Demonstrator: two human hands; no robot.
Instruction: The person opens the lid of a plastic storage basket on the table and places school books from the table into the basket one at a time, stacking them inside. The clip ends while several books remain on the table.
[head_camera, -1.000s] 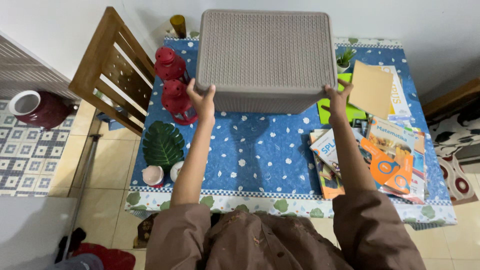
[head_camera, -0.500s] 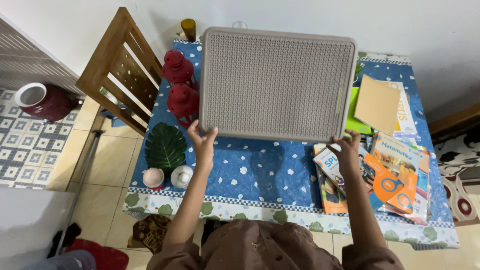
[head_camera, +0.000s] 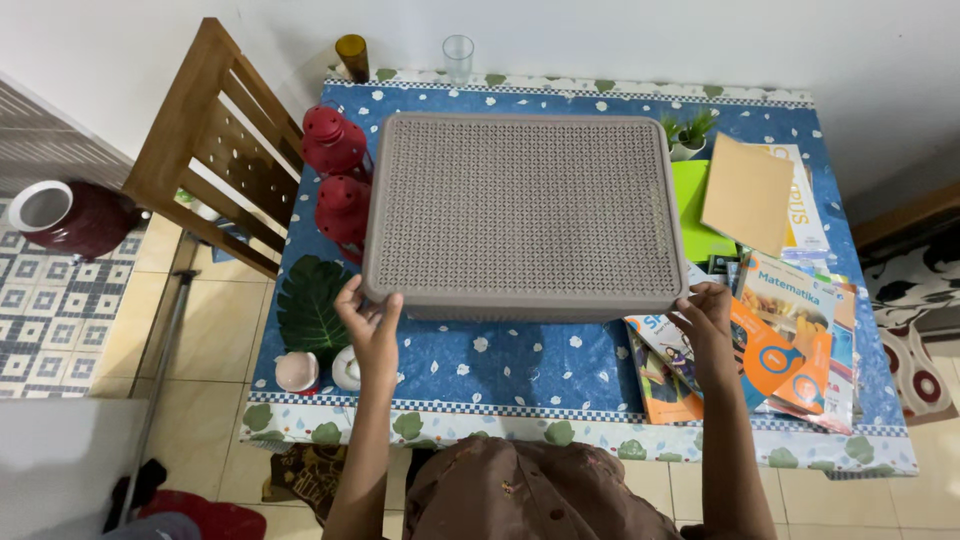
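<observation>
- The grey woven-pattern box (head_camera: 524, 212) is the thing you have in hand: you see its broad lid from straight above, and it sits over the middle of the blue flowered tablecloth (head_camera: 520, 355).
- A second ago the box stood further back, by the wall, and hid the rear of the table; half a second ago it was tipped toward you. Now it lies lower and nearer to you, with the clear glass (head_camera: 458, 55) and the amber cup (head_camera: 352, 52) behind it uncovered.
- From that I judge the box has been brought forward and is at or close to the table; whether it rests fully on the cloth I cannot tell.
- Your left hand (head_camera: 370, 322) grips the near left corner, fingers curled against the rim.
- Your right hand (head_camera: 706, 312) clasps the near right corner the same way, so the box spans the gap between both hands.
- Just left of the box stand two red lanterns (head_camera: 335, 175), with a green leaf mat (head_camera: 310, 305) nearer you.
- To the right lie a heap of books (head_camera: 780, 330), a brown folder (head_camera: 745, 195) and a small potted plant (head_camera: 685, 130).
</observation>
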